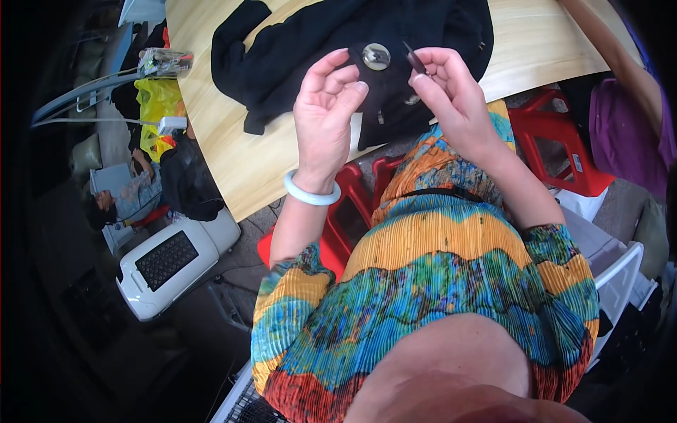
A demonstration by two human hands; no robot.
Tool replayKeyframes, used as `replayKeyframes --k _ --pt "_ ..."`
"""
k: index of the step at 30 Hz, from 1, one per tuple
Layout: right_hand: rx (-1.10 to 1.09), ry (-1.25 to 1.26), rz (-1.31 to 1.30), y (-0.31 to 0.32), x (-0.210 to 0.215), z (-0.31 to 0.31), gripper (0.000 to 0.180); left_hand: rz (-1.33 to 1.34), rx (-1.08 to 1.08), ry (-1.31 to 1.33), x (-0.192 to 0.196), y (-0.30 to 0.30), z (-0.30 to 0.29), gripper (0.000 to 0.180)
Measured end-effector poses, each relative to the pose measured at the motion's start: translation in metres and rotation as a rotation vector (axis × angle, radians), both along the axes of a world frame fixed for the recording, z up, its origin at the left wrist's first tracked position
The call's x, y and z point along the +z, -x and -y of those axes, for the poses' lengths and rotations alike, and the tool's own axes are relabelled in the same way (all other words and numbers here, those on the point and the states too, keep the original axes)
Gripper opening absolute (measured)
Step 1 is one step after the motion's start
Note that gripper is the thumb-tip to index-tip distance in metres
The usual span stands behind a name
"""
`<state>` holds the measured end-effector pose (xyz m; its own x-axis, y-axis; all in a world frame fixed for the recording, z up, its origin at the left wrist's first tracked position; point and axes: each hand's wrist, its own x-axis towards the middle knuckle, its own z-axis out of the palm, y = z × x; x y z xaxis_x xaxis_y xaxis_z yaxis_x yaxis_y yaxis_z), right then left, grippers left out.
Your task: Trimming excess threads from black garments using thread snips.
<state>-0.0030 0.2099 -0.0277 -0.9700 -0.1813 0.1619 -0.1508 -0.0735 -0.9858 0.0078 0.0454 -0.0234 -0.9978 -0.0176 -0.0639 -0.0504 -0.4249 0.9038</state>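
Note:
A black garment (310, 42) lies on a light wooden table (233, 141), part of it hanging over the near edge. My left hand (326, 106) lifts a fold of it, thumb and fingers around a large shiny metal button (376, 56). My right hand (451, 92) pinches a small dark pointed tool (415, 59) just right of the button, tip angled up. A pale bangle (310, 194) circles my left wrist.
Red plastic stools (557, 148) stand under the table's edge. A white appliance with a dark grille (173, 261) sits on the floor at left, near a seated person (130, 194). Another person's arm (620, 63) reaches in at upper right. White crates (620, 268) stand at right.

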Motion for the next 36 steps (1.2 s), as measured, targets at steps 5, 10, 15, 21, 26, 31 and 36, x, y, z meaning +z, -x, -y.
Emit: replayKeyframes --k 5,10,15,21,26,31,36 --pt "-0.054 -0.361 -0.303 -0.001 0.011 -0.007 0.023 -0.03 -0.01 -0.019 0.007 0.0 -0.004 0.039" --pt "-0.104 -0.404 -0.491 0.007 0.007 -0.006 0.023 0.008 -0.006 -0.16 0.006 0.001 -0.003 0.04" --pt "-0.057 -0.475 -0.553 0.01 0.007 -0.004 0.021 -0.002 0.001 -0.155 0.004 -0.002 -0.002 0.041" --pt "-0.054 -0.428 -0.585 0.012 0.003 -0.004 0.026 -0.057 -0.022 -0.081 0.001 -0.001 -0.003 0.042" --pt "-0.083 -0.45 -0.544 0.01 0.005 -0.004 0.018 -0.056 -0.036 -0.04 0.002 -0.002 -0.005 0.042" --pt "-0.095 -0.324 -0.36 0.014 0.003 -0.006 0.025 -0.024 -0.008 -0.049 0.001 0.001 -0.001 0.043" --pt "0.204 -0.037 -0.114 0.035 -0.004 -0.003 0.051 0.014 -0.071 -0.07 0.006 0.017 0.0 0.041"
